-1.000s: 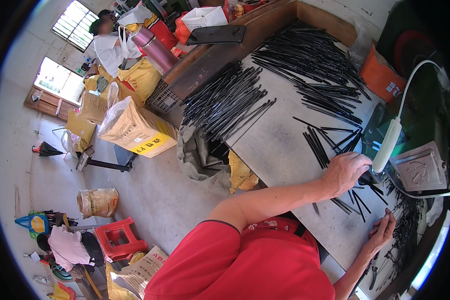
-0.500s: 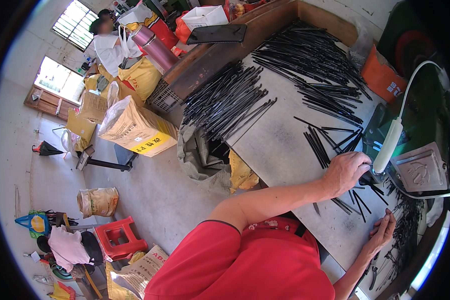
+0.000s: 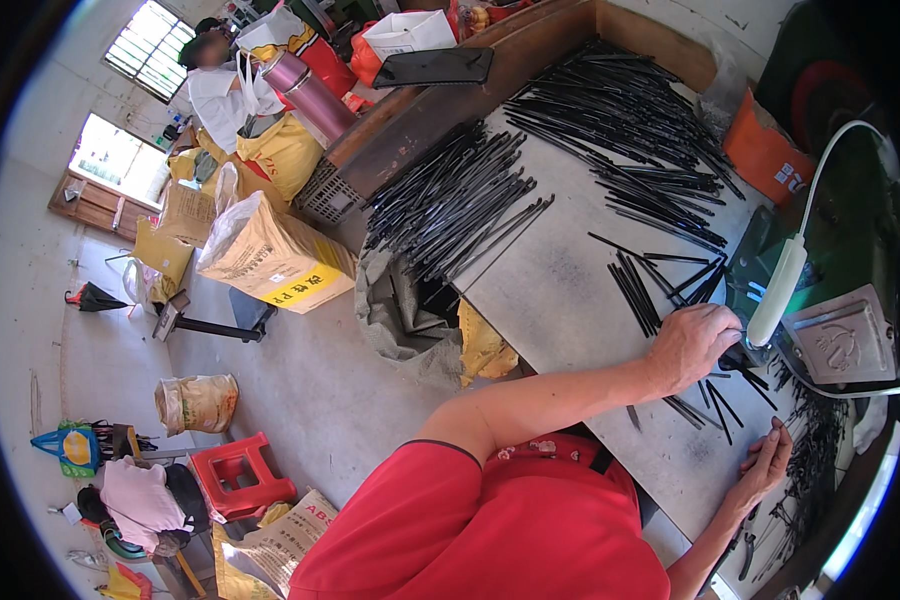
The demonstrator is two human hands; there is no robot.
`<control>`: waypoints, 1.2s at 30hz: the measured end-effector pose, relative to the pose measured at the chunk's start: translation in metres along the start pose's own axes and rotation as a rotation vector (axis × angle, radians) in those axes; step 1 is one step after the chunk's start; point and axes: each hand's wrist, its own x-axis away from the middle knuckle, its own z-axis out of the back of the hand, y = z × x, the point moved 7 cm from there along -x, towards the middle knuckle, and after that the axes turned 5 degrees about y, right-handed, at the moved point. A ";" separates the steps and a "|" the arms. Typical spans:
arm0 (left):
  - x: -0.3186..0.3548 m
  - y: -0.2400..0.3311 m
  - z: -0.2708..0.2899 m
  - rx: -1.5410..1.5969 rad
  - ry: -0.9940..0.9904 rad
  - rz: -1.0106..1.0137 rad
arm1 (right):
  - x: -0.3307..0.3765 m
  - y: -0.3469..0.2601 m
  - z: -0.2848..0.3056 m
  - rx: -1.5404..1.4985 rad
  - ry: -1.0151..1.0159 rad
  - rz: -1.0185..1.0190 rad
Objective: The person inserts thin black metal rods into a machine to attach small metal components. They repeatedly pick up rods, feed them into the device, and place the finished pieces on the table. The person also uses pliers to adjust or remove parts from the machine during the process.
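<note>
My left hand [image 3: 692,345] is closed around a thin black rod [image 3: 738,362], holding its end against a small machine [image 3: 842,345] under a white gooseneck lamp [image 3: 778,290]. My right hand [image 3: 766,464] lies flat on the grey worktable [image 3: 560,290] with fingers stretched out, next to short black pieces [image 3: 815,440] near the table's right end. A few loose black rods [image 3: 638,290] lie just beyond my left hand. Large heaps of the same black rods [image 3: 460,205] cover the far part of the table.
An orange bag [image 3: 765,150] stands at the table's back edge. On the floor to the left are a cardboard box [image 3: 270,260], yellow sacks [image 3: 285,150], a grey sack [image 3: 400,315] and a red stool [image 3: 240,470]. Another person [image 3: 220,85] sits far off.
</note>
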 end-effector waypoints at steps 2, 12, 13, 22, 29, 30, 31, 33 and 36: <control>0.000 0.000 -0.001 -0.001 0.006 -0.007 | 0.000 0.001 0.000 -0.001 -0.001 0.001; 0.001 -0.001 -0.002 -0.001 -0.004 0.002 | -0.001 0.002 0.001 0.010 -0.008 0.007; 0.001 -0.001 -0.002 -0.002 -0.009 0.009 | -0.001 0.002 0.000 0.011 -0.008 0.003; 0.001 0.000 -0.002 0.010 -0.012 -0.002 | 0.001 -0.001 -0.001 0.019 0.010 -0.003; 0.000 0.001 -0.001 0.009 -0.009 -0.002 | 0.001 -0.002 -0.001 0.025 0.004 -0.003; 0.001 0.001 -0.001 0.006 -0.009 -0.002 | 0.001 -0.001 -0.001 0.023 0.003 -0.007; 0.001 0.000 -0.002 0.002 -0.008 -0.002 | 0.000 0.000 -0.001 0.021 0.001 -0.011; 0.001 0.000 -0.002 0.000 -0.010 0.000 | 0.000 0.000 0.000 0.023 0.000 0.002; 0.000 0.000 -0.002 0.001 -0.010 0.002 | 0.000 0.001 0.000 0.021 -0.002 0.010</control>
